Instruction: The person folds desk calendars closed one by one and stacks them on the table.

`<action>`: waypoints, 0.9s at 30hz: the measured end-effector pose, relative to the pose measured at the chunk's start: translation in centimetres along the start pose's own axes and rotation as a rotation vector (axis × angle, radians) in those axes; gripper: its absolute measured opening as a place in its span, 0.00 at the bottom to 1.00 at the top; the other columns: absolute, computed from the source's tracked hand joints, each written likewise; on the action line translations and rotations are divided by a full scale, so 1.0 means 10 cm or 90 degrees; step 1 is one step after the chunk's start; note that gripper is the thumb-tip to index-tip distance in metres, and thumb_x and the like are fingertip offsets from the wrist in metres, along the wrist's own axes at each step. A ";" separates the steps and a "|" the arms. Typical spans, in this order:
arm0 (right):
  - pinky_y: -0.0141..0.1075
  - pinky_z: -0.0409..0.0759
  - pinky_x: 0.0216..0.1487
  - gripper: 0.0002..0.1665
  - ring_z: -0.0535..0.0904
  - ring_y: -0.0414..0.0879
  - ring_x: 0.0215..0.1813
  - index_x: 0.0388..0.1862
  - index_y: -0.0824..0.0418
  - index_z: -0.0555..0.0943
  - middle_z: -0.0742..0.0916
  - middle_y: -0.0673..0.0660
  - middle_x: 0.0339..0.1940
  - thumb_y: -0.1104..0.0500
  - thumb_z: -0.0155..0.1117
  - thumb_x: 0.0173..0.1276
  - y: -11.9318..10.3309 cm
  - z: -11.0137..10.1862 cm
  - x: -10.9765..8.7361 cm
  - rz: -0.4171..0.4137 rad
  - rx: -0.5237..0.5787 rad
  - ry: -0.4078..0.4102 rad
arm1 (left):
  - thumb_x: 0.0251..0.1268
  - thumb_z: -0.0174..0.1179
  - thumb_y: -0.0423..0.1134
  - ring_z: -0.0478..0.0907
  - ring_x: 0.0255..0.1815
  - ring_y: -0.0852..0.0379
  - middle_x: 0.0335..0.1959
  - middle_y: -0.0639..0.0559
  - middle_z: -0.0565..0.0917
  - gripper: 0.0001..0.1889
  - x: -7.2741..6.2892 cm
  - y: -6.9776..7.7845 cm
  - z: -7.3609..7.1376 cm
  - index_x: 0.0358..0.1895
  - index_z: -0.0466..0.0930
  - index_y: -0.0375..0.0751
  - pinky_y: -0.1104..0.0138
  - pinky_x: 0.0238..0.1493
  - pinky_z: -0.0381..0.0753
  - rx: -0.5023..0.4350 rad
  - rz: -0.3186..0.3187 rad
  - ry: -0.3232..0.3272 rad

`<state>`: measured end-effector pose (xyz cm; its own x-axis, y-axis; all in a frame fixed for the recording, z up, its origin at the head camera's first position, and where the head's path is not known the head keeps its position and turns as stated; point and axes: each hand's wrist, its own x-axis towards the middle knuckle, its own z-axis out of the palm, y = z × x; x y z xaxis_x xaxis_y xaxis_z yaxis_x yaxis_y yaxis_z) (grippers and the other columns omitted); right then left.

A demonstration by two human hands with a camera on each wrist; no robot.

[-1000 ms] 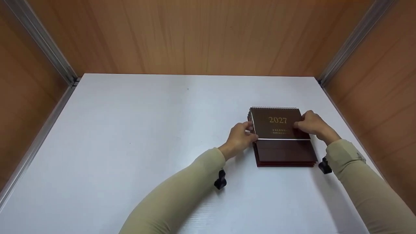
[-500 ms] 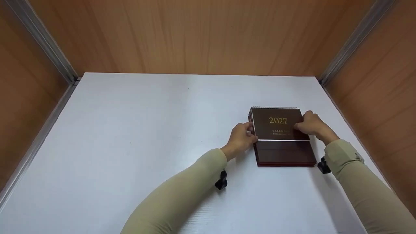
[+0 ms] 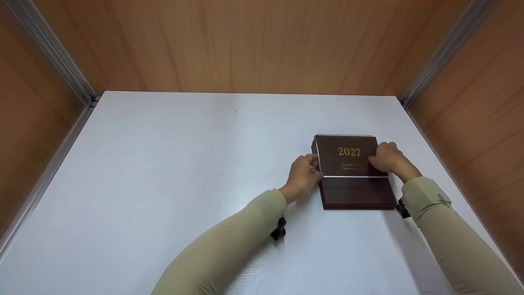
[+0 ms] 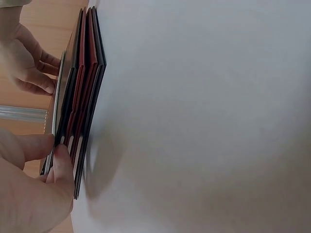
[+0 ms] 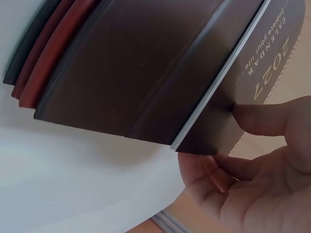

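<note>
A brown spiral-bound desk calendar with gold "2027" lettering lies on top of a stack of several dark and red calendars at the right of the table. My left hand is at the stack's left edge, its thumb and curled fingers gripping the top calendar's side. At the opposite edge, my right hand pinches the same calendar, thumb on the cover and fingers beneath, as the right wrist view shows. Below its pages, the calendar's dark lower panel shows. The left fingertips are partly hidden in the head view.
The white table has wood-grain panels behind it and at both sides. Metal rails run along the corners. The right panel stands close to the right arm.
The calendars stay in nearly the same place. My right hand and forearm have shifted slightly left, and the lower edges of the stack look more closely aligned. My left hand has barely moved.
</note>
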<state>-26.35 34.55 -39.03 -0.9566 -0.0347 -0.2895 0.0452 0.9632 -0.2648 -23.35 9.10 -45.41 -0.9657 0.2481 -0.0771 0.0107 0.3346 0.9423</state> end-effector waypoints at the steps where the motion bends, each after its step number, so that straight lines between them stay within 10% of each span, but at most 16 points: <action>1: 0.70 0.76 0.59 0.34 0.73 0.71 0.50 0.60 0.98 0.63 0.71 0.87 0.53 0.61 0.49 0.78 0.00 0.00 0.00 0.001 -0.001 0.003 | 0.68 0.68 0.23 0.82 0.49 0.58 0.53 0.45 0.81 0.29 0.00 0.00 0.00 0.72 0.75 0.30 0.74 0.52 0.84 0.004 0.002 0.000; 14: 0.73 0.73 0.62 0.33 0.72 0.84 0.57 0.61 0.97 0.63 0.70 0.88 0.53 0.62 0.47 0.80 0.00 0.12 -0.02 -0.012 -0.006 0.047 | 0.68 0.67 0.22 0.86 0.54 0.52 0.58 0.41 0.82 0.29 -0.02 -0.01 -0.12 0.73 0.74 0.30 0.71 0.52 0.86 -0.009 0.012 -0.038; 27: 0.73 0.64 0.71 0.38 0.57 0.86 0.72 0.79 0.85 0.53 0.60 0.87 0.75 0.65 0.51 0.81 -0.10 0.18 -0.23 -0.044 0.016 0.176 | 0.76 0.65 0.33 0.85 0.56 0.49 0.61 0.43 0.83 0.27 -0.20 -0.02 -0.95 0.75 0.74 0.39 0.61 0.59 0.85 0.213 0.096 0.006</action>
